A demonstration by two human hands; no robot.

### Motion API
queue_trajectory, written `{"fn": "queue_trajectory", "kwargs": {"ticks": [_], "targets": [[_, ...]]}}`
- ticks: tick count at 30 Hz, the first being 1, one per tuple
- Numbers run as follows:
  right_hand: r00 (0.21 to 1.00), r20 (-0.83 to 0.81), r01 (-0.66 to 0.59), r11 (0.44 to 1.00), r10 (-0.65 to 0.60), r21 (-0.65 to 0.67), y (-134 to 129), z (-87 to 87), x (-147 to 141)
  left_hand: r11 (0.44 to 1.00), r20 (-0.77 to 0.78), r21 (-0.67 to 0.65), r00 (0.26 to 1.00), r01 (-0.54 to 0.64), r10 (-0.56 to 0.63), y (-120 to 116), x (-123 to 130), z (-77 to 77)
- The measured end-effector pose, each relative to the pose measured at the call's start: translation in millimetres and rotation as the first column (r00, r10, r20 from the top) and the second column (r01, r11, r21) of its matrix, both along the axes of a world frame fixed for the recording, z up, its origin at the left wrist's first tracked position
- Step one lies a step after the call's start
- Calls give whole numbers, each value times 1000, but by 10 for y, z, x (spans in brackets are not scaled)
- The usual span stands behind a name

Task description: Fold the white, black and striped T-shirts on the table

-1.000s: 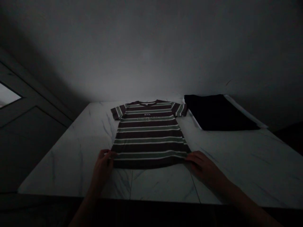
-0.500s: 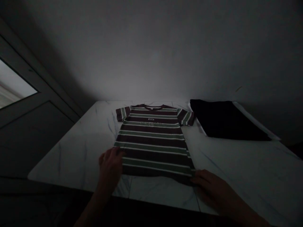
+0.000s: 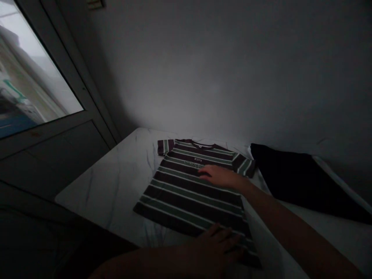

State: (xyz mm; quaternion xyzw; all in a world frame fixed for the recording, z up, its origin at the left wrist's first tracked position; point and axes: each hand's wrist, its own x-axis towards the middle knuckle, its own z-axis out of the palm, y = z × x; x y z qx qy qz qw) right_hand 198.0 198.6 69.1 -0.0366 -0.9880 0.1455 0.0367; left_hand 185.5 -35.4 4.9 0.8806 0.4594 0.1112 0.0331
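A short-sleeved T-shirt (image 3: pixel 177 190) with dark maroon, green and white stripes lies spread on the white marbled table, its collar toward the wall. My left hand (image 3: pixel 216 246) is over the lower right part of the shirt near the hem, fingers spread. Higher up, my right hand (image 3: pixel 217 175) reaches over the chest just below the small printed label, with its fingers apart and nothing held. Dimness hides whether that palm touches the cloth.
Folded black cloth (image 3: pixel 308 182) with white edges lies right of the shirt. A grey wall (image 3: pixel 203 77) rises behind the table (image 3: pixel 101 186). At the left stands a door (image 3: pixel 95 104) with a glass pane.
My left hand has moved right, from the shirt's left edge to its lower right. My right hand has left the hem corner and moved up over the chest. The view has turned left and tilted.
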Motion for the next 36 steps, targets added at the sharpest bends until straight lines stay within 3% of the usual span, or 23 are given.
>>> {"fn": "queue_trajectory", "kwargs": {"ticks": [3, 5, 7, 9, 13, 19, 21, 24, 28, 31, 34, 36], "targets": [[994, -25, 112, 992, -110, 62, 75, -154, -819, 995, -22, 92, 1000, 22, -20, 22, 36, -159], [980, -28, 200, 975, -198, 99, 89, -335, -1158, 996, 3, 91, 1000, 12, -12, 50, 3, -220], [966, -27, 258, 958, -257, 128, 103, -532, -1304, 996, 23, 51, 997, -79, 78, 54, -87, -211], [966, -12, 257, 958, -258, 131, 109, -703, -1276, 984, 11, -1, 983, -181, 181, 29, -223, -139], [981, -19, 194, 979, -193, 57, -2, -874, -793, 977, 18, -108, 982, -184, 187, -19, -525, 45], [997, -70, 25, 988, -35, -149, -648, -745, 650, 943, 225, -279, 942, -182, 248, 45, -677, 91], [994, -97, 30, 983, -48, -179, -926, -681, 1128, 931, 272, -313, 921, -187, 277, 66, -668, 87], [976, -146, 142, 981, -162, -136, -1251, -640, 1650, 906, 299, -355, 890, -232, 345, 96, -657, 93], [920, -182, 347, 937, -346, -26, -1390, -674, 1984, 891, 303, -375, 875, -255, 377, 127, -652, 109], [888, -211, 418, 909, -408, 0, -1352, -715, 2076, 895, 285, -362, 884, -259, 371, 108, -639, 134], [838, -282, 438, 885, -466, -159, -1333, -712, 2061, 901, 279, -337, 884, -275, 374, 48, -603, 169], [768, -322, 466, 828, -554, -313, -1343, -676, 1994, 910, 266, -311, 894, -276, 361, -2, -561, 190]]}}
